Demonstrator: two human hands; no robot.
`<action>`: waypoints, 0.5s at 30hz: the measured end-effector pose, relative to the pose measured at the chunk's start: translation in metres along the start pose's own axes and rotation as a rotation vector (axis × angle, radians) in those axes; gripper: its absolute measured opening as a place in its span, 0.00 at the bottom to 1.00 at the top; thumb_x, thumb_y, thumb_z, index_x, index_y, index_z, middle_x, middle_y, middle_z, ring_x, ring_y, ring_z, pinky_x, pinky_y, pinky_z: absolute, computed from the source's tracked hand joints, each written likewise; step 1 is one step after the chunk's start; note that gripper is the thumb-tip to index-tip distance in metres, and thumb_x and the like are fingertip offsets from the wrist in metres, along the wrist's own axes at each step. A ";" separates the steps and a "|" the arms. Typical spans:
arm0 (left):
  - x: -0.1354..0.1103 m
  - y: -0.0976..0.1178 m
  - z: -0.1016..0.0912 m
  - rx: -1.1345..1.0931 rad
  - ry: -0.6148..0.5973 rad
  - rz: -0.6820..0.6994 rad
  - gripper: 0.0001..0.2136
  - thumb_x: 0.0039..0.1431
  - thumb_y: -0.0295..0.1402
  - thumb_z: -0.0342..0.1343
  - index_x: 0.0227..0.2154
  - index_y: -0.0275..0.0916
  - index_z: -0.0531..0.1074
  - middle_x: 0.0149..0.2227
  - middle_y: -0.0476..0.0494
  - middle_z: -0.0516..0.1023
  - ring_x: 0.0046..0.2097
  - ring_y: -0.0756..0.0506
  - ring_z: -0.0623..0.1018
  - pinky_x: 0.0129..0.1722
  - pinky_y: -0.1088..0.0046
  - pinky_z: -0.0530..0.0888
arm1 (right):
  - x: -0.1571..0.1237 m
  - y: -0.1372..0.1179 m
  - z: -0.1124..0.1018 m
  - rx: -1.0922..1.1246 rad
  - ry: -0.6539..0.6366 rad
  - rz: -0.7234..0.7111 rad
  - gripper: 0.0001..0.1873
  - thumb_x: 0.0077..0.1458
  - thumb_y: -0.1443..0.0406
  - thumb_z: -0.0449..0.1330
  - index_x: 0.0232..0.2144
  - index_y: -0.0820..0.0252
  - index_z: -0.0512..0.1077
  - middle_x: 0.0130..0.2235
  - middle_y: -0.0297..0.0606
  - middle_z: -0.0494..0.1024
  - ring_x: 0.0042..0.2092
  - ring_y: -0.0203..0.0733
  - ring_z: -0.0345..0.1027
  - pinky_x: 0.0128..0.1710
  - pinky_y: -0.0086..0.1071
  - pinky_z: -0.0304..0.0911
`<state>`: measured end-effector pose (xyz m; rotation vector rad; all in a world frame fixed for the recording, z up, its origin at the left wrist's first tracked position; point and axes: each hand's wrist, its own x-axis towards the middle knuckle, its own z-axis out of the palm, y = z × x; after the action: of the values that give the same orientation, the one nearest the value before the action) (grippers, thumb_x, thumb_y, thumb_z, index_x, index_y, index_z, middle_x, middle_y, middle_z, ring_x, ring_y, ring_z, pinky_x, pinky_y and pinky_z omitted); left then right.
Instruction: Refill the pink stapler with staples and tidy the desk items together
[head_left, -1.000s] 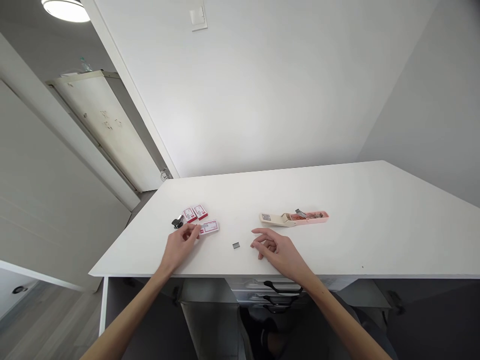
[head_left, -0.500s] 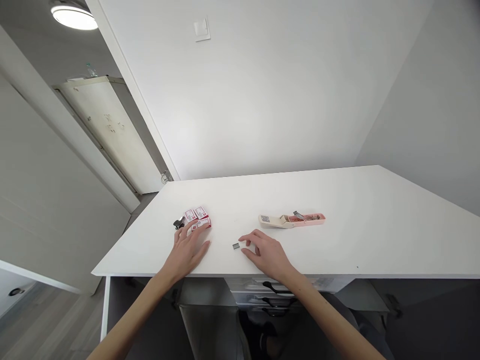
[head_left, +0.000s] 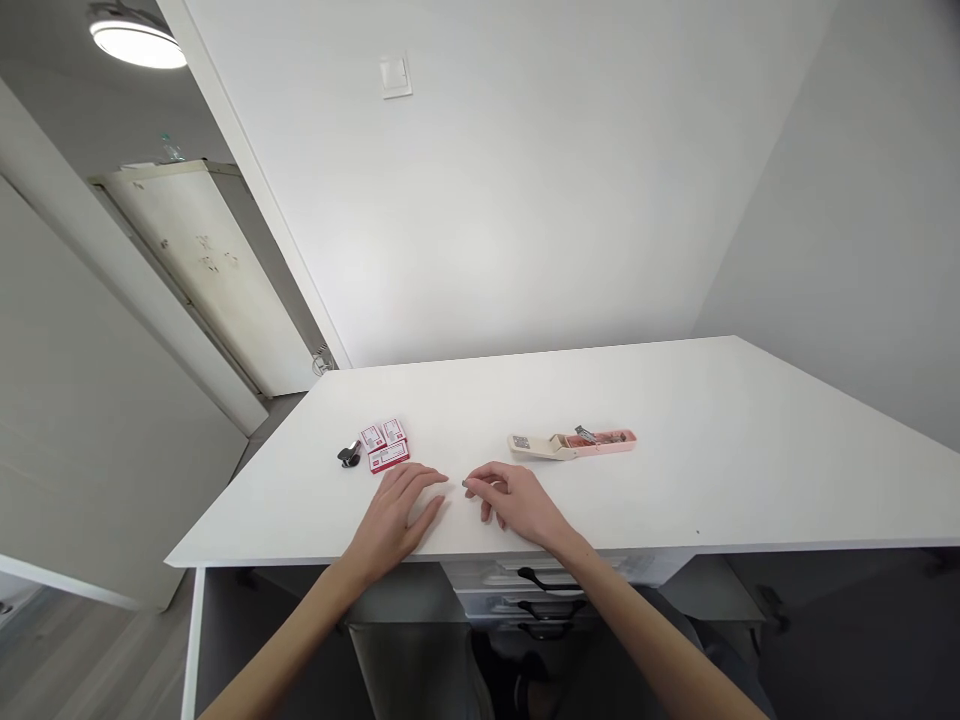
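My right hand (head_left: 517,500) is just above the desk, with thumb and index finger pinched on a small grey strip of staples (head_left: 465,484), mostly hidden by the fingertips. My left hand (head_left: 405,505) faces it a short way off, its fingers apart and nothing in it. Beyond the left hand lie three small red-and-white boxes (head_left: 388,457), set close together. Beside them is a black staple remover (head_left: 349,455). Farther right, a long pink and cream case (head_left: 540,447) lies with its lid folded open; small metal pieces (head_left: 586,434) show inside.
The white desk (head_left: 750,440) runs up to the wall, which has a light switch (head_left: 395,76). Drawers with black handles (head_left: 551,580) are under the desk edge. A tiny dark speck (head_left: 697,532) lies near the front edge at right.
My right hand has picked up the strip of staples from the desk. My left hand has moved right, away from the boxes, toward the right hand. The view has shifted slightly.
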<state>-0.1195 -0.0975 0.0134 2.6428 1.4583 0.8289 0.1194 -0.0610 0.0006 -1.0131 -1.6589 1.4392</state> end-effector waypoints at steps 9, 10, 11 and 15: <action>0.047 0.040 0.014 -0.333 -0.086 -0.113 0.11 0.72 0.43 0.54 0.44 0.44 0.77 0.40 0.46 0.81 0.43 0.45 0.78 0.47 0.67 0.73 | -0.018 -0.014 -0.035 0.268 -0.075 0.128 0.21 0.62 0.48 0.63 0.36 0.60 0.79 0.38 0.40 0.82 0.28 0.32 0.67 0.27 0.28 0.66; 0.051 0.044 0.013 -0.373 -0.111 -0.176 0.12 0.71 0.45 0.54 0.43 0.43 0.77 0.39 0.47 0.81 0.42 0.45 0.78 0.44 0.67 0.73 | -0.019 -0.014 -0.038 0.261 -0.075 0.135 0.21 0.62 0.48 0.63 0.36 0.61 0.79 0.37 0.40 0.81 0.28 0.32 0.67 0.27 0.28 0.66; 0.054 0.048 0.012 -0.413 -0.137 -0.240 0.13 0.70 0.47 0.55 0.42 0.43 0.78 0.39 0.47 0.82 0.41 0.45 0.78 0.42 0.68 0.72 | -0.020 -0.014 -0.040 0.248 -0.068 0.138 0.21 0.62 0.48 0.63 0.35 0.61 0.78 0.37 0.39 0.81 0.28 0.32 0.67 0.27 0.28 0.66; 0.065 0.060 0.011 -0.575 -0.228 -0.419 0.18 0.67 0.52 0.55 0.36 0.41 0.78 0.38 0.47 0.82 0.40 0.45 0.77 0.42 0.68 0.71 | -0.022 -0.015 -0.042 0.166 -0.006 0.102 0.21 0.64 0.47 0.61 0.34 0.59 0.75 0.35 0.37 0.79 0.27 0.33 0.67 0.26 0.29 0.66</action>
<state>-0.0399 -0.0774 0.0480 1.8632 1.3776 0.7316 0.1645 -0.0633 0.0203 -1.0126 -1.4828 1.6195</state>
